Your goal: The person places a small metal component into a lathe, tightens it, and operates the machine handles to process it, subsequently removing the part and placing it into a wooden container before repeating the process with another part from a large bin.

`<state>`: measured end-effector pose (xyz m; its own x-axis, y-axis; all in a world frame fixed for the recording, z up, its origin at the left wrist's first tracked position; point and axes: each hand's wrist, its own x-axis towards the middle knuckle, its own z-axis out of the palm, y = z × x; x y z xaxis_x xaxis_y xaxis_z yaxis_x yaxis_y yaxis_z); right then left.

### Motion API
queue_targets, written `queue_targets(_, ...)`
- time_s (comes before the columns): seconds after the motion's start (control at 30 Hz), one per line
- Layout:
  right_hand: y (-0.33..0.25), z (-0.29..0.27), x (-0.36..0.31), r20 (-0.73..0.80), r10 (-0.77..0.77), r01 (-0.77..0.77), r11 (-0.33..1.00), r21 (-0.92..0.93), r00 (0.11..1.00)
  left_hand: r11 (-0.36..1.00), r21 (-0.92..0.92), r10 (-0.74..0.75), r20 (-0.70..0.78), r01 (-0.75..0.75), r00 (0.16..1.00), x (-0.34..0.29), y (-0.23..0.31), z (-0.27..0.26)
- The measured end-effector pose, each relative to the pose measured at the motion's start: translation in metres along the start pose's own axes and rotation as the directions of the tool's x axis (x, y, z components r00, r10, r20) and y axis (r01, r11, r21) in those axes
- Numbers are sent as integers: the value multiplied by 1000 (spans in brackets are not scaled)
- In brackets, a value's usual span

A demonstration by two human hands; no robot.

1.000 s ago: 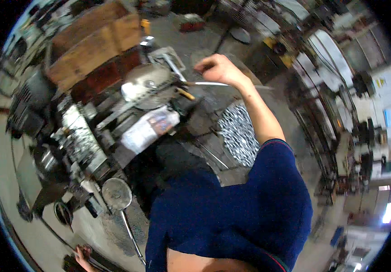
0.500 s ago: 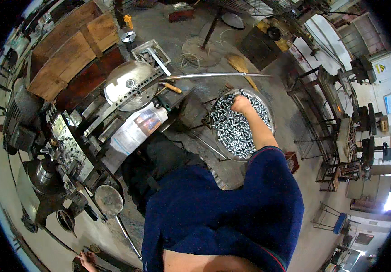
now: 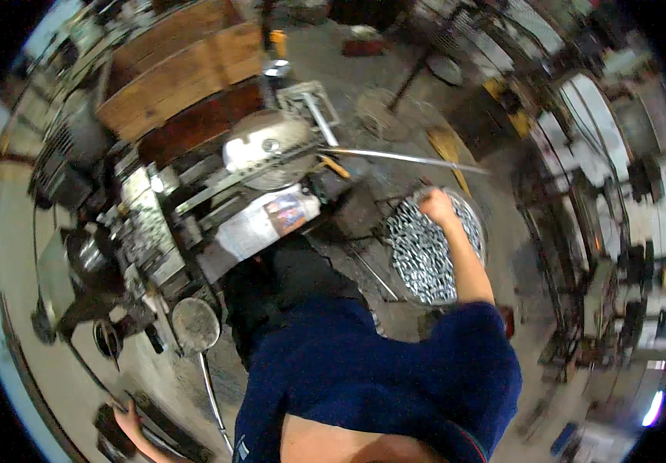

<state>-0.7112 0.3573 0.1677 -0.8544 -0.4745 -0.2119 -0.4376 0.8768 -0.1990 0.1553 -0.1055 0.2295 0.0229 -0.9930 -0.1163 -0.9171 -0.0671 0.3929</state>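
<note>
My right hand is closed, knuckles up, at the far side of a round metal basin. The basin is heaped with small shiny cylindrical metal parts. What the fingers hold, if anything, is hidden beneath the hand. Far to the lower left, my left hand is closed around the end of a thin dark lever on the machine. Motion blurs its fingers somewhat. A small handwheel sits just beyond that hand.
A large metal disc and a long bright bar stand ahead. A printed sheet lies on the machine near my lap. Beyond are a wooden crate and a broom; racks line the right.
My view has turned, so the scene sits farther right and mostly lower. More of my left forearm shows. My right hand stays closed at the basin's far side.
</note>
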Motion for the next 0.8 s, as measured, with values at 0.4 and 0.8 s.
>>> queue_targets(0.4, -393, -79, -125, -242, -970, 936, -76, 344, 10, 643, -528, 702, 117, -555, 702, -92, 396, 12)
queue_targets(0.8, -475, -78, -158, -252, -956, 831, -258, 493, -148, 469, -879, 665, 287, -87, 689, -89, 369, 33)
